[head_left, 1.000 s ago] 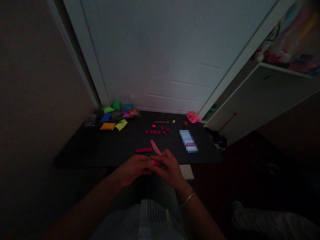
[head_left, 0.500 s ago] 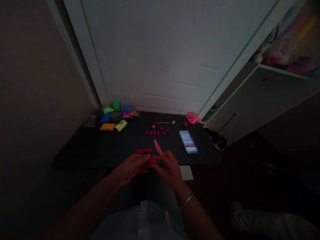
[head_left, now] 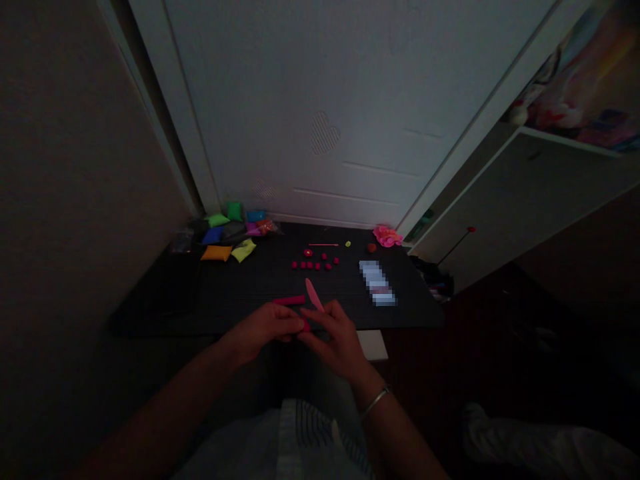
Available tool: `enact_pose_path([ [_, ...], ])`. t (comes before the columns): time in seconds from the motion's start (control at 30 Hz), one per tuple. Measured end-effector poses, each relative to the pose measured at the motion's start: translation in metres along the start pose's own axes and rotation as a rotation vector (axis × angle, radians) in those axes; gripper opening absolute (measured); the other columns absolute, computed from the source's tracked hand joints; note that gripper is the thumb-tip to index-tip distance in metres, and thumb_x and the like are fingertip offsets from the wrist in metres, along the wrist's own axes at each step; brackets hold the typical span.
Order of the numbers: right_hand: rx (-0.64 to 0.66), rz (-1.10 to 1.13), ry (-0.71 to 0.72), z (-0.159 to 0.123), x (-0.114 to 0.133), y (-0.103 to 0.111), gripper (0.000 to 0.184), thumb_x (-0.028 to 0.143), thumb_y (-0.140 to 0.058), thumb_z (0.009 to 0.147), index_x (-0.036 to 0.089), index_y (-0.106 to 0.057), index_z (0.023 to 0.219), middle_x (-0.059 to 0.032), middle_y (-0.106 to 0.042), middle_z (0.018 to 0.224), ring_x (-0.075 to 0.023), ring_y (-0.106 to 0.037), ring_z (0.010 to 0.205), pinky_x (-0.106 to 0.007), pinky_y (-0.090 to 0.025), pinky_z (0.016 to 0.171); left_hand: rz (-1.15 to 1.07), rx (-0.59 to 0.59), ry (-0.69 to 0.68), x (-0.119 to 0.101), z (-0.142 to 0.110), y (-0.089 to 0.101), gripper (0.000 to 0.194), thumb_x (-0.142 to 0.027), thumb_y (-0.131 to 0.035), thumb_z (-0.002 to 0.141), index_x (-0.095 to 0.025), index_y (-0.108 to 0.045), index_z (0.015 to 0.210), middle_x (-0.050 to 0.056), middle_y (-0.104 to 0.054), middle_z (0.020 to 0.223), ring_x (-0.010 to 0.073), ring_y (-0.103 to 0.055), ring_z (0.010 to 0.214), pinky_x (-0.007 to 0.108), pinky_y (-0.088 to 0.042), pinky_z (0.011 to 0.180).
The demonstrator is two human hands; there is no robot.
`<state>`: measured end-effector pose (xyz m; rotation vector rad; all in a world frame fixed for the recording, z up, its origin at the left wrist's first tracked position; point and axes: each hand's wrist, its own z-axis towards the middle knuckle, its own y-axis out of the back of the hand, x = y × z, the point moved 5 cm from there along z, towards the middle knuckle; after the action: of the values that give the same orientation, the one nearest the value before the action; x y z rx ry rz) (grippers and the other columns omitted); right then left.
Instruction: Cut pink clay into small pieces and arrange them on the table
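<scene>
Close to the table's front edge, my left hand (head_left: pixel 270 325) pinches a small piece of magenta modelling clay (head_left: pixel 305 325) between thumb and fingers. My right hand (head_left: pixel 337 337) is closed on the clay's other side, its thumb and fingertips against it. A pink plastic knife (head_left: pixel 313 293) juts forward from my right hand; its handle is hidden by the fingers. Just beyond my left fingers lies a magenta clay roll (head_left: pixel 290 301). Farther back are several small magenta clay lumps (head_left: pixel 310 265) and a magenta ring-like piece with a light centre (head_left: pixel 308 253).
Coloured clay packets (head_left: pixel 217 253) lie at the table's back left. A thin pink stick (head_left: pixel 323 245), a yellow-green bit (head_left: pixel 348 244), a reddish-brown ball (head_left: pixel 371 248) and a pink ruffled flower (head_left: pixel 388 236) are along the back. A blurred-out phone-like rectangle (head_left: pixel 377 283) lies right. A white door (head_left: pixel 300 80) stands behind.
The clay is turned and covered more by my left fingers, which have closed in on it. The knife has shifted slightly left with my right hand. The things on the table stay put.
</scene>
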<state>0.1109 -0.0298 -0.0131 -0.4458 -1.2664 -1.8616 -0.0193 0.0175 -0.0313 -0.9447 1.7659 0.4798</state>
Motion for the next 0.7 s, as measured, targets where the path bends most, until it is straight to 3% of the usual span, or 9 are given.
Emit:
enact_pose_path([
  [0.13,-0.034,-0.002,-0.041,0.001,-0.001,-0.002,0.026,0.033,-0.062,0.074,0.025,-0.061,0.099,-0.0003,-0.047,0.081,-0.0120,-0.051,0.074,-0.023,-0.044,0.062,-0.003,0.021,0.003,0.000,-0.001,-0.004,0.023,-0.035,-0.063,0.068,-0.013,-0.066,0.072,0.003,-0.064,0.070,0.0104,-0.054,0.062,0.022,-0.039,0.058],
  [0.27,-0.037,-0.022,-0.071,0.003,-0.011,-0.003,0.041,0.036,-0.065,0.071,0.026,-0.056,0.110,-0.0007,-0.048,0.086,-0.0134,-0.051,0.079,-0.024,-0.045,0.067,-0.074,-0.019,0.005,-0.001,0.007,0.002,0.030,-0.039,-0.063,0.066,-0.014,-0.064,0.082,0.005,-0.064,0.080,0.0128,-0.057,0.069,0.023,-0.042,0.060],
  [0.37,-0.089,-0.063,-0.146,0.006,-0.034,0.003,0.045,0.036,-0.061,0.074,0.023,-0.052,0.116,-0.0021,-0.047,0.090,-0.0136,-0.051,0.080,-0.025,-0.045,0.070,0.019,-0.136,-0.006,-0.009,0.028,0.028,0.037,-0.041,-0.062,0.065,-0.015,-0.062,0.091,0.007,-0.064,0.093,0.0152,-0.059,0.076,0.024,-0.045,0.060],
  [0.47,-0.159,-0.138,-0.249,0.011,-0.062,0.012,0.034,0.034,-0.054,0.079,0.019,-0.056,0.110,-0.0023,-0.047,0.086,-0.0130,-0.051,0.076,-0.026,-0.044,0.071,0.346,-0.333,-0.029,-0.025,0.058,0.065,0.037,-0.040,-0.055,0.070,-0.013,-0.060,0.095,0.008,-0.065,0.091,0.0146,-0.059,0.073,0.023,-0.045,0.056],
  [0.53,-0.181,-0.178,-0.289,0.015,-0.075,0.015,0.031,0.033,-0.052,0.080,0.018,-0.058,0.107,-0.0024,-0.047,0.085,-0.0133,-0.052,0.076,-0.026,-0.044,0.072,0.435,-0.406,-0.026,-0.036,0.079,0.084,0.033,-0.036,-0.056,0.069,-0.012,-0.060,0.092,0.007,-0.065,0.087,0.0142,-0.058,0.069,0.021,-0.043,0.052],
  [0.7,-0.195,-0.212,-0.322,0.022,-0.087,0.014,0.029,0.032,-0.050,0.081,0.017,-0.060,0.104,-0.0027,-0.049,0.084,-0.0135,-0.054,0.076,-0.025,-0.044,0.073,0.638,-0.468,-0.051,-0.054,0.122,0.101,0.021,-0.029,-0.059,0.066,-0.013,-0.065,0.078,0.003,-0.064,0.067,0.0122,-0.054,0.058,0.020,-0.037,0.046],
])
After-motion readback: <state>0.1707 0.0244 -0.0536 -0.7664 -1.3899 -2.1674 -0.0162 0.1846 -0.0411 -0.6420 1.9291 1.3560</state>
